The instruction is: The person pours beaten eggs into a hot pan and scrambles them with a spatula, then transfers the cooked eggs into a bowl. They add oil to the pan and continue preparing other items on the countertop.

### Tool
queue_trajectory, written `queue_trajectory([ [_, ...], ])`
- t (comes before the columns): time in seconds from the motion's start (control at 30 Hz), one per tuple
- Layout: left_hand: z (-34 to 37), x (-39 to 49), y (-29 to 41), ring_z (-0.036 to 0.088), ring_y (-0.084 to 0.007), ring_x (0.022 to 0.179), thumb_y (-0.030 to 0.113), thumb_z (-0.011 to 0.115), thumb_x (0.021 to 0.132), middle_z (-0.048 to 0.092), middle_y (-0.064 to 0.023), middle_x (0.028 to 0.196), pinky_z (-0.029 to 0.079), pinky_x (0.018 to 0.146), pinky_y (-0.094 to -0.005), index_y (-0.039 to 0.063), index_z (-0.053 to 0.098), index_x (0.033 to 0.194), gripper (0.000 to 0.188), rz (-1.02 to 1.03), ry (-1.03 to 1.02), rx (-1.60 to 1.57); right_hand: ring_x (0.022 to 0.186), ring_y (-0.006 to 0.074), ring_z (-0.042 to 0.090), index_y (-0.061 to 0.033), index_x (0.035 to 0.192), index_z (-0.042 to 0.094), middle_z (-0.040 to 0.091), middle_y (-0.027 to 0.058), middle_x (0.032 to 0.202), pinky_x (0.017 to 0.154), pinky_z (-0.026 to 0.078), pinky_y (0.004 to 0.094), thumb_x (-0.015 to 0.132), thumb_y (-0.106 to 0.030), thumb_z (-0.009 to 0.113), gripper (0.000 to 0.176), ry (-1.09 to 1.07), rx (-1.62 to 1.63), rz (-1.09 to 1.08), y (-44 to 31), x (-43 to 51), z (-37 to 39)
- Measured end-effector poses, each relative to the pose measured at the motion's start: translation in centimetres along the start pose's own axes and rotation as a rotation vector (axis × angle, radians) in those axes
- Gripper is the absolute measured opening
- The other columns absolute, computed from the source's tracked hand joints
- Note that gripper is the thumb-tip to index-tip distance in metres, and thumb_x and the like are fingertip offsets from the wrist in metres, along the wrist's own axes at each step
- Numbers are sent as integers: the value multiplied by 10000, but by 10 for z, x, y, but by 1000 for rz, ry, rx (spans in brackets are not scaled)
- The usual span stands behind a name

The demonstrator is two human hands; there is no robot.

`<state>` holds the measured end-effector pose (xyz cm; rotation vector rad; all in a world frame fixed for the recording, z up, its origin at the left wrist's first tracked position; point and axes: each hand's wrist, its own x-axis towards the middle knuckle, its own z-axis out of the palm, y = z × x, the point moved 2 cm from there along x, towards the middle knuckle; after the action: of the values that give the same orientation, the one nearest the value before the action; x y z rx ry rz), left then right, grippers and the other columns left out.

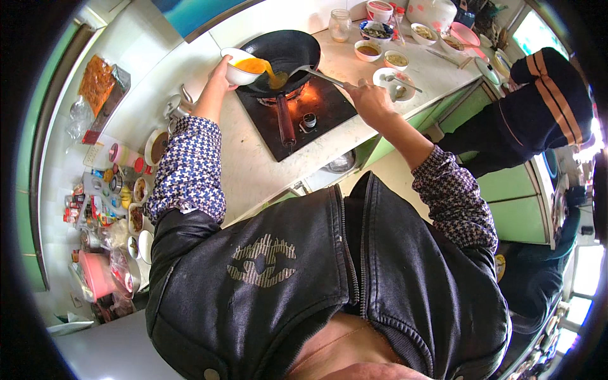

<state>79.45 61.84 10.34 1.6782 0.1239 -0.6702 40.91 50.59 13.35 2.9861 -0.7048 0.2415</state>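
My left hand grips a white bowl, tilted over the left side of a black wok. Orange-yellow liquid, like beaten egg, streams from its lip into the wok. My right hand holds the handle of a metal spatula, whose blade reaches the wok's right rim. Beneath the wok, flames glow on a black gas stove with one knob. The wok's reddish-brown handle points towards me.
Right of the stove, a white plate carries a spoon. Several filled bowls and a glass jar stand behind it. A metal kettle is at the left. One person in dark clothing is close by on the right.
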Motion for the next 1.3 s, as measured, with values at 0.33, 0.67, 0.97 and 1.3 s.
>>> queue_trajectory([
  [0.33,16,-5,30,506,-331,1054,431,755,595,449,-175,1238,466,783,-499,36,389,1262,857,352,145,307,778,310,632,-21,950,575,589,180,884,616,527,387,832,-124,458,195,92,37,-22,-1,-8,11],
  [0.67,29,-14,50,536,-311,1036,417,766,580,530,-189,1157,447,874,-371,19,467,1210,803,912,242,734,771,261,641,-28,883,612,617,155,840,602,533,358,808,-125,492,171,139,-11,-18,-16,-9,25],
  [0.97,48,-52,54,502,-310,1025,450,731,544,480,-183,1100,421,885,-366,139,411,1267,849,1230,204,1113,769,243,643,-43,885,624,628,136,851,606,533,329,811,-137,490,179,158,-63,21,-36,-11,31],
  [1.3,64,-77,62,490,-295,1044,390,740,571,464,-145,1108,416,891,-368,162,404,1271,809,1436,99,1200,737,236,643,-36,853,611,623,139,833,562,522,325,803,-131,492,160,225,-49,53,-46,-23,40],
])
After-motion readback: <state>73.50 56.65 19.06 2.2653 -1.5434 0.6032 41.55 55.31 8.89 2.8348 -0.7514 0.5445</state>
